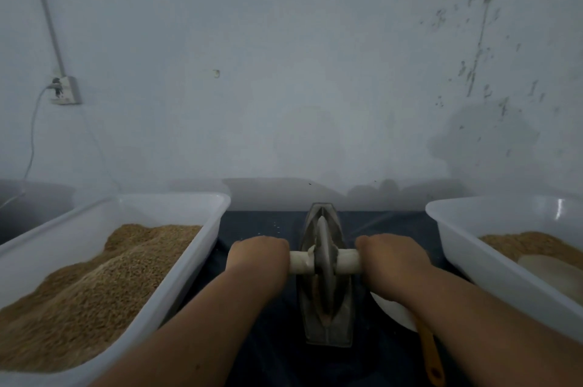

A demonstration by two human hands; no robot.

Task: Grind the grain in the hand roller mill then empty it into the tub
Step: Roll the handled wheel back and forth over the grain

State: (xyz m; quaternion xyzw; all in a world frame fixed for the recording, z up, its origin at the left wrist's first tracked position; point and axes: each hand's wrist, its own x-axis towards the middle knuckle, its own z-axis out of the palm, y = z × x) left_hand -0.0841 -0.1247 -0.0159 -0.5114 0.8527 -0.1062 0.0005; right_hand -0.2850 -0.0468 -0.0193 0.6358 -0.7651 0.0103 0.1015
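Flanking roller (pixel 325 248) — left hand (pixel 257 255), right hand (pixel 391 257)

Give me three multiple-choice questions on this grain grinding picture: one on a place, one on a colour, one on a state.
1. Where does the hand roller mill stand?
A. Between the left tub and the right tub
B. Inside the left tub
C. Behind the right tub

2. What colour is the scoop's handle?
A. Blue
B. Yellow-orange
C. Green

3. What are the hands doing?
A. Both rest open in the tubs
B. One scoops grain
C. Both grip the mill's white handle

Answers: 1 A, a tub stands at each side of the mill. 2 B, it shows yellow-orange beside the right forearm. 3 C, the left hand and right hand curl round it, one at each end.
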